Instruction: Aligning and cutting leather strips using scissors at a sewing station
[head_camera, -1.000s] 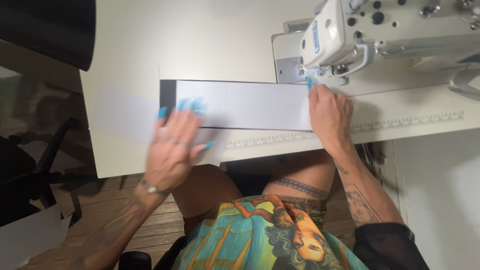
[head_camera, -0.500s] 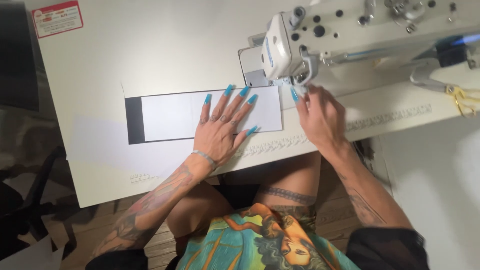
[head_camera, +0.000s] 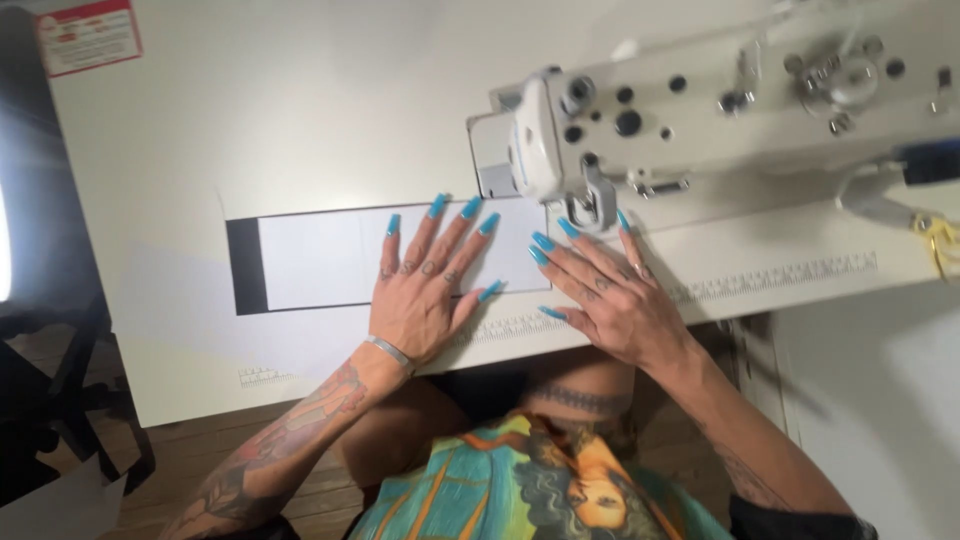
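Now seen from above: a white bench (head_camera: 250, 130), a sewing machine (head_camera: 700, 110) on its far right part, and a long white strip of fabric (head_camera: 320, 260) lying flat across the middle. Strip running left to right, with a black band (head_camera: 246, 267) at its left end and its right end reaching under the machine head, close to the presser foot (head_camera: 597, 205).

Left hand (head_camera: 425, 290) lying flat on the right part of the strip, palm down, fingers spread wide, blue nails pointing to the far side. Not gripping anything, only pressing on the fabric. Silver bracelet (head_camera: 388, 351) on the wrist, tattoos along the forearm.

Right hand (head_camera: 610, 295) also flat and open, fingers spread, just right of the left hand and nearly touching it. Fingertips at the right end of the strip, just beside the presser foot; palm resting on the bench near its edge. Whether any finger pinches the fabric, cannot tell; looks only laid on.

Printed ruler (head_camera: 780, 275) along the near edge of the bench, right of the hands. Red and white sticker (head_camera: 88, 35) at the far left corner. Wooden floor (head_camera: 200, 450) below the bench, on the near left.
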